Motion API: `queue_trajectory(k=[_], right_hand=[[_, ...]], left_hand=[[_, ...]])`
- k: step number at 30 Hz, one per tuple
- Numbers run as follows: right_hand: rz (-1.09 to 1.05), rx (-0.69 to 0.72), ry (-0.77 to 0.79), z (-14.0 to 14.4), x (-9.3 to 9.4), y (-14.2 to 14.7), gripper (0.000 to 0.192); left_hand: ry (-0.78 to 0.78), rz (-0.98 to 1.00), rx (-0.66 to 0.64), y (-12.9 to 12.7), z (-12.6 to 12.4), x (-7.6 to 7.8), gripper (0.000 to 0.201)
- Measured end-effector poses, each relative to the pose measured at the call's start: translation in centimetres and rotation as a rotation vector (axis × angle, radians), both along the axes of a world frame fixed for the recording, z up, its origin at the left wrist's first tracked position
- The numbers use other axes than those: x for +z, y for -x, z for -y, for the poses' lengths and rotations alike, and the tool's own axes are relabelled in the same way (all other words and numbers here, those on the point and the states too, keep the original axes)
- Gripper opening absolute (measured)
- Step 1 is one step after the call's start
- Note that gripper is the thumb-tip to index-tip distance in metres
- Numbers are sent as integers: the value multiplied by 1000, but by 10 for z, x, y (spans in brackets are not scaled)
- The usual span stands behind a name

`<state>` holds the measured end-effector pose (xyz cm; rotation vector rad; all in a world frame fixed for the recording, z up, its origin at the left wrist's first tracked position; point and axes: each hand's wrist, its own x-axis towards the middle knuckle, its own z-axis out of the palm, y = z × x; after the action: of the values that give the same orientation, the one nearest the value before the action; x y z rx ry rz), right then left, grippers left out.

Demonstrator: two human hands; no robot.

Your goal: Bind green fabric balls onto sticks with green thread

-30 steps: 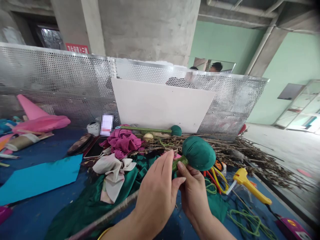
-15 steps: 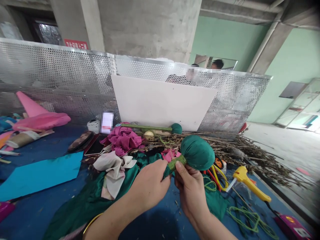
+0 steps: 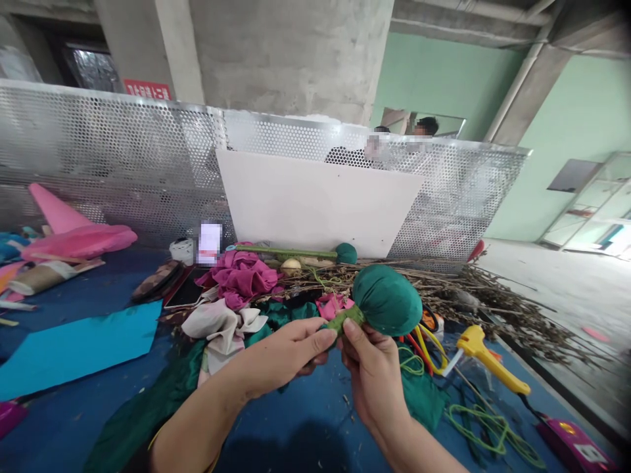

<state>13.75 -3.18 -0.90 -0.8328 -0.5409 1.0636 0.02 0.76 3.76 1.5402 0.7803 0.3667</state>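
A round ball wrapped in dark green fabric sits on a stem bound in light green tape. My right hand grips the stem just under the ball, thumb on top. My left hand pinches the lower end of the taped stem from the left. Both hands hold the piece above the blue table.
Green cloth, pink fabric and beige fabric lie left of the hands. A yellow glue gun, green wire and dry twigs lie to the right. A perforated metal screen with a white board stands behind.
My left hand has turned from palm-over the stem to a low pinch at its end, forearm swinging left. The green ball stayed nearly in place.
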Motion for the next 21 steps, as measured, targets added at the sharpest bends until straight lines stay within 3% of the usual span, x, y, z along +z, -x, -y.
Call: queue_trajectory(k=[2,8,14,18,21], right_hand=[[10,8,-13,0,0,0,34],[10,32,-51,1,2,0,34],[-5,15,-14,-1,5,-1,40],[-16,16,-1,-3,4,-4,42],[-36,9,11,-5,4,-4,43]], left_hand=[[11,22,-3,0,0,-1,37],[-205,-141,-65,2,-3,9,27],[-166,-164,17,2,1,8,29],[-104,-155,-8,3,3,5,26],[-350,-252,101,-1,5,4,25]])
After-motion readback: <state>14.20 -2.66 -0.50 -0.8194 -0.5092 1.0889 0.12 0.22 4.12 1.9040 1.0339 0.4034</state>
